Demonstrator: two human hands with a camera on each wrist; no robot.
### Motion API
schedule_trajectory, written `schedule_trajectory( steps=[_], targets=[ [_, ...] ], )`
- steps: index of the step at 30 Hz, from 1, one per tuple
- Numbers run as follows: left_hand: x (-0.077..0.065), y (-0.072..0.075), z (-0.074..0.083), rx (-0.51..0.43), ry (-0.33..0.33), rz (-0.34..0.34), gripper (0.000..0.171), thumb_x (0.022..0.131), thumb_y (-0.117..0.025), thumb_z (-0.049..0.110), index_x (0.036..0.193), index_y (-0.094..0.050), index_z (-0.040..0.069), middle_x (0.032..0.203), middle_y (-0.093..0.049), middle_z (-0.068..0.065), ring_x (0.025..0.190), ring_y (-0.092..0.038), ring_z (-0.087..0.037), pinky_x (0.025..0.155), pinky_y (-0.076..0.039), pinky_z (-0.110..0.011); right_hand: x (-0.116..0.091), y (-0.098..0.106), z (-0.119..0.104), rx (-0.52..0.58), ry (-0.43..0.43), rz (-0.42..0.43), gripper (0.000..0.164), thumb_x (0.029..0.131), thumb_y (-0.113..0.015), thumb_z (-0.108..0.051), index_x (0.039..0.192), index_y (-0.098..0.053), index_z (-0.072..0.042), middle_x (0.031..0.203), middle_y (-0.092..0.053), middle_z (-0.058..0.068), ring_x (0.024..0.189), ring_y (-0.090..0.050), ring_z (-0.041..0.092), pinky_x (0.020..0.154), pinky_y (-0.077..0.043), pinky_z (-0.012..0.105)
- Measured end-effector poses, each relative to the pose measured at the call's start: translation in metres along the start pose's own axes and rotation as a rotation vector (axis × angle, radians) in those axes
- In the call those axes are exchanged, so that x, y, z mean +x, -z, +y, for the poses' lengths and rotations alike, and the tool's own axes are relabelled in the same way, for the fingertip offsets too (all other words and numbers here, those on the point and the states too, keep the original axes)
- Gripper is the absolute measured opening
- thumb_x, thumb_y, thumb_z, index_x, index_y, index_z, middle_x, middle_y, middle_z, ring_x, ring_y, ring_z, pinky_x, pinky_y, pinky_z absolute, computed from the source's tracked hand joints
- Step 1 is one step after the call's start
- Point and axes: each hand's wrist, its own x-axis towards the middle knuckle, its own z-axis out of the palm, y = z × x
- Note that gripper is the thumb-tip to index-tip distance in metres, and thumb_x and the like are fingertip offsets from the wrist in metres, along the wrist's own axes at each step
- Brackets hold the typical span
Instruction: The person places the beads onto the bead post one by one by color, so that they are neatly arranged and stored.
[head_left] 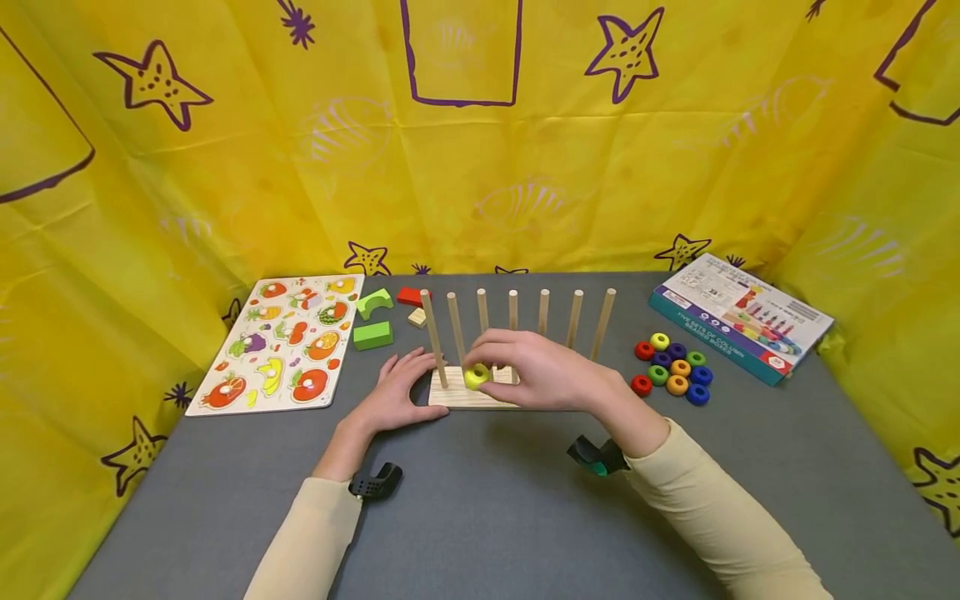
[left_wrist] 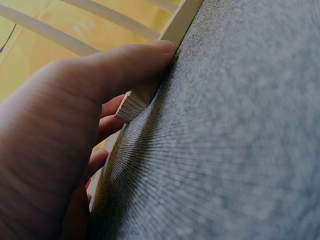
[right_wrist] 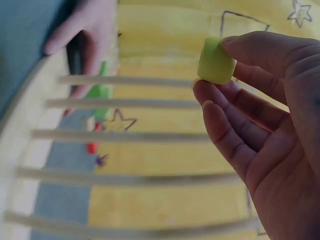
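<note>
My right hand (head_left: 536,367) pinches a yellow bead (head_left: 469,381) between thumb and fingers — it is raised in front of the upright pegs (head_left: 543,312), clear of the wooden base (head_left: 461,400). My left hand (head_left: 397,393) grips that base at its left end, thumb along the front edge. On the grey bench (head_left: 480,517), loose coloured beads (head_left: 677,372) lie to the right — near a flat box (head_left: 750,312) — and green blocks (head_left: 372,336) to the left.

I wear plain beige sleeves (head_left: 309,527), a black hooked left wristband (head_left: 377,483) and a black right wristband (head_left: 611,456) showing green.
</note>
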Motion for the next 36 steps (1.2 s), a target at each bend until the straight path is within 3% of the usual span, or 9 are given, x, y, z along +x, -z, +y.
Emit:
schedule_trajectory(
  steps=[6,9,13,20,28,36],
  targets=[
    [-0.001,0.002,0.001,-0.018,-0.016,0.013,0.078,0.078,-0.085,0.044,0.143,-0.056,0.011,0.147,-0.053,-0.01,0.146,-0.028,-0.036,0.114,-0.006,-0.063,0.032,0.02,-0.012,-0.031,0.137,0.093,0.027,0.094,-0.072,-0.011,0.12,-0.07,-0.005,0.12,-0.064,0.005,0.106,-0.06,0.015,0.089,-0.049,0.025],
    [-0.002,0.003,0.001,-0.031,-0.031,0.017,0.077,0.077,-0.086,0.041,0.142,-0.057,0.01,0.147,-0.053,-0.011,0.146,-0.028,-0.038,0.114,-0.007,-0.064,0.048,0.034,-0.017,-0.054,0.155,0.137,0.03,0.093,-0.073,-0.01,0.122,-0.07,-0.002,0.121,-0.064,0.008,0.107,-0.061,0.017,0.092,-0.049,0.027],
    [-0.004,0.004,0.0,-0.041,-0.039,0.026,0.075,0.078,-0.087,0.039,0.141,-0.057,0.009,0.145,-0.055,-0.01,0.146,-0.028,-0.038,0.114,-0.007,-0.065,0.068,0.046,-0.019,-0.083,0.102,0.146,0.033,0.094,-0.072,-0.01,0.126,-0.068,-0.002,0.124,-0.063,0.01,0.108,-0.061,0.019,0.094,-0.048,0.028],
    [-0.005,0.005,-0.002,-0.05,-0.039,0.028,0.072,0.08,-0.084,0.04,0.141,-0.058,0.011,0.146,-0.054,-0.01,0.146,-0.027,-0.038,0.113,-0.007,-0.065,0.093,0.048,-0.011,-0.102,-0.011,0.073,0.033,0.096,-0.071,-0.012,0.128,-0.068,-0.004,0.125,-0.063,0.008,0.107,-0.06,0.019,0.093,-0.048,0.027],
    [-0.004,0.002,-0.002,-0.044,-0.039,0.025,0.071,0.081,-0.084,0.039,0.141,-0.058,0.011,0.147,-0.053,-0.012,0.146,-0.028,-0.038,0.113,-0.007,-0.066,0.098,0.046,-0.007,-0.109,-0.079,-0.02,0.03,0.098,-0.067,-0.012,0.128,-0.068,-0.005,0.121,-0.063,0.008,0.101,-0.063,0.016,0.09,-0.049,0.025],
    [0.0,0.001,0.002,-0.043,-0.03,0.008,0.073,0.081,-0.083,0.041,0.142,-0.057,0.009,0.146,-0.053,-0.011,0.147,-0.027,-0.037,0.114,-0.007,-0.064,0.077,0.058,-0.007,-0.09,-0.065,0.053,0.035,0.096,-0.072,-0.015,0.129,-0.067,-0.005,0.126,-0.063,0.006,0.104,-0.06,0.017,0.089,-0.049,0.027]
  ],
)
